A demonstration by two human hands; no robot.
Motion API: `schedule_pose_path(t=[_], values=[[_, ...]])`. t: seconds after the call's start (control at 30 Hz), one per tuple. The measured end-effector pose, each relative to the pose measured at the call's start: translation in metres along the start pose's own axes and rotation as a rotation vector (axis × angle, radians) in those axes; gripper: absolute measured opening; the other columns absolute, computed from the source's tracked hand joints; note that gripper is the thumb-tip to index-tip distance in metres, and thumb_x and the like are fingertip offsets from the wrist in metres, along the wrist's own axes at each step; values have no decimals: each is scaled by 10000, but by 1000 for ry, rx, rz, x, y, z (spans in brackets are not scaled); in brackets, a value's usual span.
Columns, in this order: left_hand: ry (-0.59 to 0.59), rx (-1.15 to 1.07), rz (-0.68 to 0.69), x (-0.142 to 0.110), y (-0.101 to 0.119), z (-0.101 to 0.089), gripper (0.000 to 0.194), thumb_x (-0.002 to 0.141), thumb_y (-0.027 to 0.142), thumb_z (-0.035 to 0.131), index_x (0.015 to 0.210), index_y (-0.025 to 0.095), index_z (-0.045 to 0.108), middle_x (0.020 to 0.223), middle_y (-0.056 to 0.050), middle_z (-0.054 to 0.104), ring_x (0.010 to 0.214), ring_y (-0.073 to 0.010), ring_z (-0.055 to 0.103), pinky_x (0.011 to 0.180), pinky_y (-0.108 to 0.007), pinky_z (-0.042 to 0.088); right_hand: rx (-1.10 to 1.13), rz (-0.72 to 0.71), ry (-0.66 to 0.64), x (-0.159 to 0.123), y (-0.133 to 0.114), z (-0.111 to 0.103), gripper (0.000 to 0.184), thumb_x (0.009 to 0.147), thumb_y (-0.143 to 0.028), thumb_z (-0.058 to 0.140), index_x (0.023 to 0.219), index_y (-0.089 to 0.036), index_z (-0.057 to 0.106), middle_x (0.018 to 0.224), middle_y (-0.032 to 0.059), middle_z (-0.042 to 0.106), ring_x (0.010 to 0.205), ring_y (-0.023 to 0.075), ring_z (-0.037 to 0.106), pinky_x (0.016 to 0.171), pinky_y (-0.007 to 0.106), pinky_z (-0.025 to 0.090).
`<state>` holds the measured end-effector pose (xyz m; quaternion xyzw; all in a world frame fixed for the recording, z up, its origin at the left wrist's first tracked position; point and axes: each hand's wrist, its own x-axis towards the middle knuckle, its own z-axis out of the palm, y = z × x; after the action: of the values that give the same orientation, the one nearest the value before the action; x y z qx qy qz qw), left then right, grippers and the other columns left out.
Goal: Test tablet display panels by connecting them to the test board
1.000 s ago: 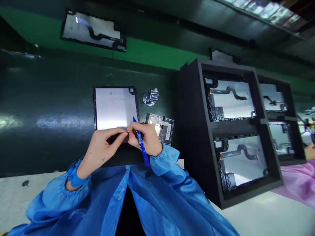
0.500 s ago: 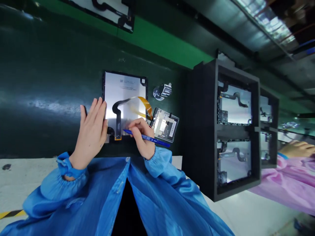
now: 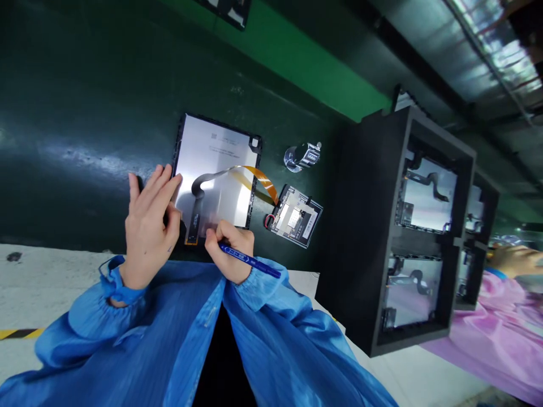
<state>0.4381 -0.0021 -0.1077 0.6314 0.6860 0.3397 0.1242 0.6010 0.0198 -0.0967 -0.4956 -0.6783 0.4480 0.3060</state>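
My left hand rests at the left edge of a display panel, fingers apart and holding nothing. The panel lies with its silvery back facing up. My right hand grips a blue pen-shaped tool with white print; its tip is hidden by the fingers. Those fingers are at the panel's lower edge, just right of a black flex cable. An orange ribbon cable arches from the panel to a small circuit board on the right, which has a red wire loop at its left side.
A chrome hand counter stands on the dark green table beyond the board. To the right is a black rack holding several display panels. Behind it shows another person's pink sleeve. Another panel is at the top edge.
My right hand has moved left and down towards the cable's lower end, and the tool's tip has gone out of sight. My left fingers bend more. The view has shifted slightly.
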Motion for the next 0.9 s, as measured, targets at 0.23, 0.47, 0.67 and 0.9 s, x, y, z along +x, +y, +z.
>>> schedule_pose_path(t=[0.23, 0.47, 0.67, 0.9], values=[[-11, 16, -14, 1, 2, -2, 451, 998, 150, 330, 1418, 167, 494, 1548, -26, 458, 1457, -215, 375, 1284, -534, 147, -84, -88, -24, 0, 3, 5, 332, 907, -269, 495, 623, -215, 334, 535, -49, 403, 502, 87, 414, 574, 231, 376], [16, 8, 18, 0, 3, -3, 469, 971, 72, 393, 1423, 133, 500, 1538, -91, 466, 1469, -247, 359, 1281, -572, 140, -8, -100, 50, -2, 6, 5, 341, 875, -237, 538, 609, -217, 326, 523, -58, 373, 478, 81, 376, 539, 232, 354], [71, -34, 459, -17, 17, -1, 630, 869, 81, 606, 1481, 154, 473, 1474, -132, 536, 1377, -295, 493, 1165, -462, 433, 188, -130, 328, -2, 6, -14, 403, 942, -441, 582, 681, -234, 355, 522, -71, 422, 421, 77, 364, 432, 229, 300], [-391, 194, 609, -43, 17, 7, 570, 999, 307, 546, 1477, 22, 424, 1561, -197, 400, 1470, -323, 345, 1266, -490, 160, 192, -198, 570, 4, 9, -68, 247, 894, -421, 721, 872, -213, 589, 733, -22, 621, 580, 97, 555, 536, 218, 443]])
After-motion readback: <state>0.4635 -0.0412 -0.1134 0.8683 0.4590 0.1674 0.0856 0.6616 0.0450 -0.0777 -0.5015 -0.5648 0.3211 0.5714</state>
